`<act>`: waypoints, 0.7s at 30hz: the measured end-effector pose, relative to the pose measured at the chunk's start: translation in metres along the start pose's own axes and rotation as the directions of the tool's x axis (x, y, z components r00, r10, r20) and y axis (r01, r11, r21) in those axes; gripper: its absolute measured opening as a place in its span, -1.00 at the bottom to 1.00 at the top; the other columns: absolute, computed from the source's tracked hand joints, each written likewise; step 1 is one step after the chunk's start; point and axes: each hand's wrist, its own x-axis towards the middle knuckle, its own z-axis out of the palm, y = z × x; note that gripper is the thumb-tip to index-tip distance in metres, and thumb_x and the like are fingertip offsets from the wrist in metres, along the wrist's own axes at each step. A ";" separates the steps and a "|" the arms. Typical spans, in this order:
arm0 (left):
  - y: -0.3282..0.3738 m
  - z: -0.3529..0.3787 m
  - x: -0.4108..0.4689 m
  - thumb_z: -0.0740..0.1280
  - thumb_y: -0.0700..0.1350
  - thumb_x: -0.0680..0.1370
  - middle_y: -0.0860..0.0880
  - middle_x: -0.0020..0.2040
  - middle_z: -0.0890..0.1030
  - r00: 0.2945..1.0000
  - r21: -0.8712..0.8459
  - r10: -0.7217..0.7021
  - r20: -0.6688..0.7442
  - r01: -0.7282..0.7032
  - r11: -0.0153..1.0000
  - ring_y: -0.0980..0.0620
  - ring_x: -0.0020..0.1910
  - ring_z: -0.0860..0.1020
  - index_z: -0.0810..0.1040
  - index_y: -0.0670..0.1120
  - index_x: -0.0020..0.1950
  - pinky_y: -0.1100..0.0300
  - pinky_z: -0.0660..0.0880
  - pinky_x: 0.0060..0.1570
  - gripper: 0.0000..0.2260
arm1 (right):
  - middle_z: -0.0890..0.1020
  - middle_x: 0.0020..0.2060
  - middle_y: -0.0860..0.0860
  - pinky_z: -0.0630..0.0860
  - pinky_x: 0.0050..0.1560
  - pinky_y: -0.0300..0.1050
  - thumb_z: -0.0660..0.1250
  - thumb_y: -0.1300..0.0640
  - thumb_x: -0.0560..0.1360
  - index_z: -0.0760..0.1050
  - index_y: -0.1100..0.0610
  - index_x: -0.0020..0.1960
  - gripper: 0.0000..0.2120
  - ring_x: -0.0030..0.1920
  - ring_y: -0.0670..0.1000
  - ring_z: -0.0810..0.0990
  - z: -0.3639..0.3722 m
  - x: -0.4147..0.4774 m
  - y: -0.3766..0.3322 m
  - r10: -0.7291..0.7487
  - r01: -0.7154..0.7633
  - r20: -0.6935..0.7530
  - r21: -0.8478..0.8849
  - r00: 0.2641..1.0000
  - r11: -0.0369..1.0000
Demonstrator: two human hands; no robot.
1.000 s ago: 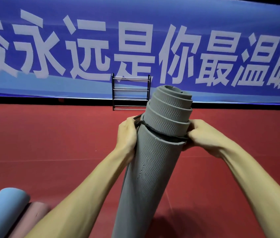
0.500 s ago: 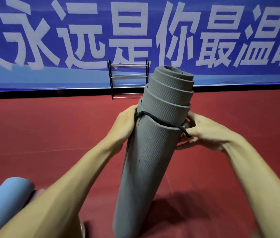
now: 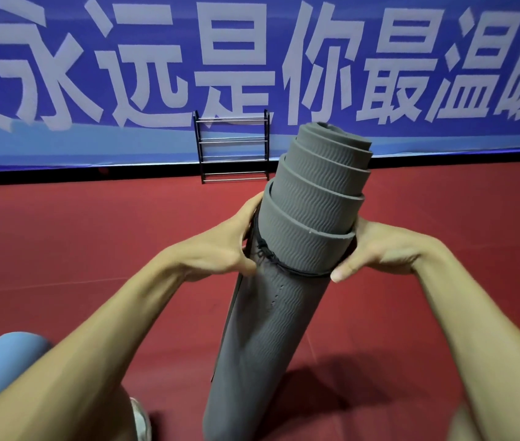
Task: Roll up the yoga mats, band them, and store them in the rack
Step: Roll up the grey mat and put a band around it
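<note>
A grey rolled yoga mat (image 3: 271, 329) stands nearly upright on the red floor, its inner layers telescoping out at the top. A thin black band (image 3: 287, 269) circles it below the outer layer's edge. My left hand (image 3: 220, 246) grips the mat's left side at the band, fingers curled round it. My right hand (image 3: 376, 249) holds the right side, thumb pressed on the band. The black metal rack (image 3: 232, 147) stands far ahead against the wall, its rails bare.
A blue rolled mat (image 3: 0, 370) lies at the lower left beside my left forearm. A blue banner (image 3: 61, 148) with large white characters covers the wall. A pale shoe tip (image 3: 140, 418) shows at the bottom. Red floor (image 3: 77, 243) stretches between me and the rack.
The band has slid further down the grey mat, both hands moving down with it. The mat now leans a little more to the right, and the view has dipped slightly.
</note>
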 end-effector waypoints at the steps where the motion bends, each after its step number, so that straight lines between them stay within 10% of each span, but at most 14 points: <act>1: -0.003 0.001 0.000 0.28 -0.47 0.32 0.13 0.35 0.44 0.999 0.021 0.008 -0.031 -0.007 1.000 0.18 0.31 0.43 0.04 0.13 0.55 0.22 0.45 0.14 -0.06 | 0.62 0.18 -0.19 0.50 0.09 -0.30 0.52 0.41 0.13 0.31 0.04 0.36 -0.13 0.21 -0.17 0.56 -0.001 -0.001 0.001 0.006 -0.006 -0.013 0.029 1.000 1.000; 7: 0.000 0.008 0.003 0.16 -0.12 0.24 -0.01 0.27 0.54 0.956 -0.270 -0.101 -0.276 0.024 0.963 0.10 0.03 0.49 0.41 0.07 0.39 0.16 0.41 -0.08 -0.32 | 0.61 0.19 -0.17 0.50 0.09 -0.28 0.54 0.35 0.13 0.28 0.04 0.35 -0.13 0.21 -0.16 0.56 0.013 0.002 0.007 -0.085 0.097 -0.139 0.080 0.987 0.992; 12: 0.001 0.002 0.005 0.26 -0.01 0.59 0.16 -0.22 0.61 0.851 -0.278 -0.175 -0.495 0.036 0.960 0.17 -0.32 0.52 0.57 0.01 0.05 0.23 0.40 -0.27 -0.87 | 0.49 0.34 -0.06 0.48 0.24 -0.13 0.64 0.07 0.07 0.18 0.06 0.46 0.07 0.35 -0.05 0.46 0.018 0.011 0.009 -0.118 0.128 -0.206 0.033 0.971 0.991; 21: 0.006 -0.012 0.005 0.24 -0.14 0.62 0.04 -0.45 0.44 0.825 -0.157 -0.140 -0.547 0.063 0.986 0.13 -0.50 0.33 0.52 -0.14 -0.24 0.33 0.36 -0.47 -0.76 | 0.49 0.34 -0.09 0.43 0.19 -0.30 0.65 -0.12 0.07 0.20 0.14 0.47 0.12 0.35 -0.10 0.44 0.023 0.018 0.005 -0.171 0.173 -0.168 -0.005 0.971 0.985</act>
